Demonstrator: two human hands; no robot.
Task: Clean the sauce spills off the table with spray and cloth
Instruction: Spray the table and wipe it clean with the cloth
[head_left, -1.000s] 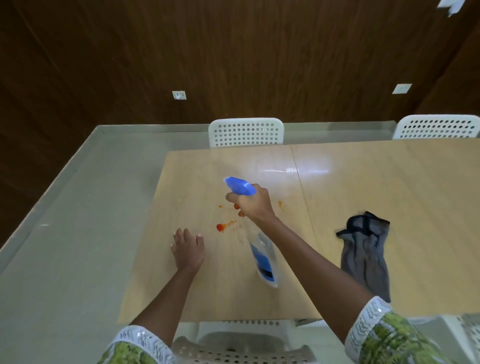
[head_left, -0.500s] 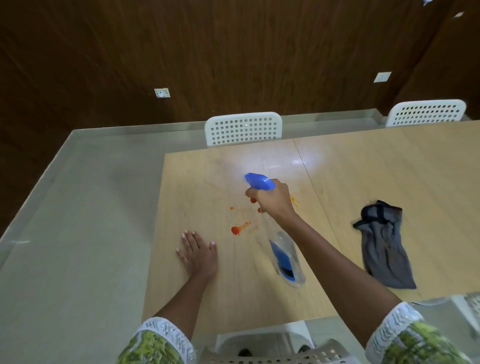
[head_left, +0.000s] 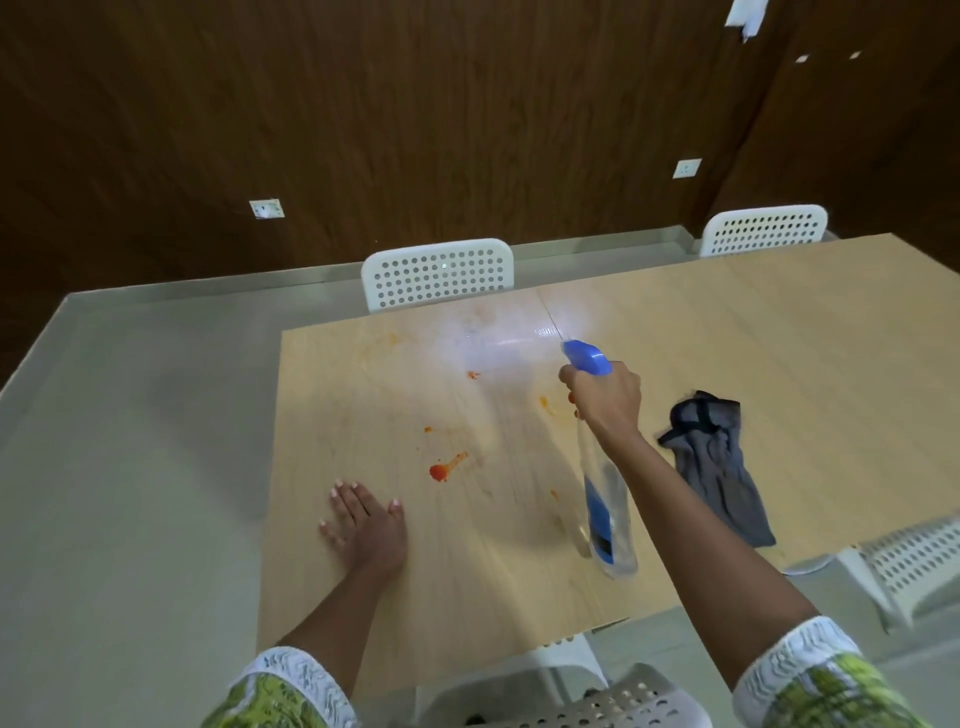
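right hand (head_left: 602, 400): clamped on spray bottle (head_left: 602, 499), nozzle aimed 12 o'clock at sauce spots (head_left: 441, 470)
left hand (head_left: 366, 525): flat on table (head_left: 779, 338), bracing
cloth (head_left: 719, 467): 3 o'clock, waiting

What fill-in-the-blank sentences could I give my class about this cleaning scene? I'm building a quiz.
1. The right hand grips the spray bottle by its ____ head.
2. The left hand rests ____ on the table.
3. The grey cloth lies to the ____ of the bottle.
4. The largest sauce spill is ____ in colour.

Missing words: blue; flat; right; red
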